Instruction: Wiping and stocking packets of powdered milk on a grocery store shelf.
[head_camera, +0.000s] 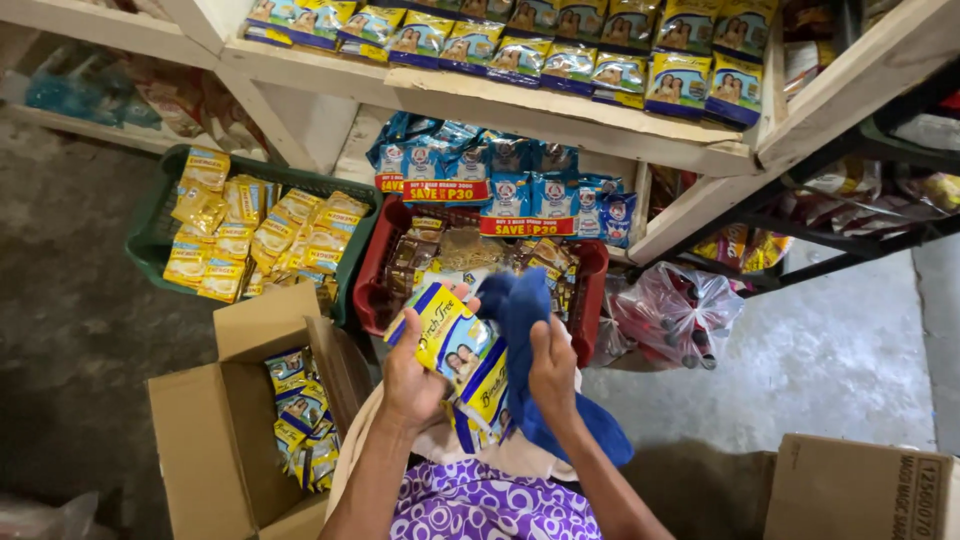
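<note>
While the person crouches before a wooden shelf unit (560, 105), the left hand (415, 375) closes its fingers around a strip of yellow-and-blue sachets (455, 345), thumb over the upper packet and palm beneath. The right hand (553, 368) grips a blue cloth (525, 310), fingers curled shut over a fold of it; the cloth rests against the strip's right edge and drapes down past the wrist. Both hands sit side by side, nearly touching, just in front of a red basket (372, 290) of brown packets. To the left stands a green basket (150, 225) of yellow sachets, and nearer the person an open cardboard box (215, 420) holds more yellow-and-blue sachets like those in hand. A second box (865, 490) is cut off at the lower right corner. The lower end of the held strip is hidden behind the hands and cloth, so how many packets it has cannot be told.
</note>
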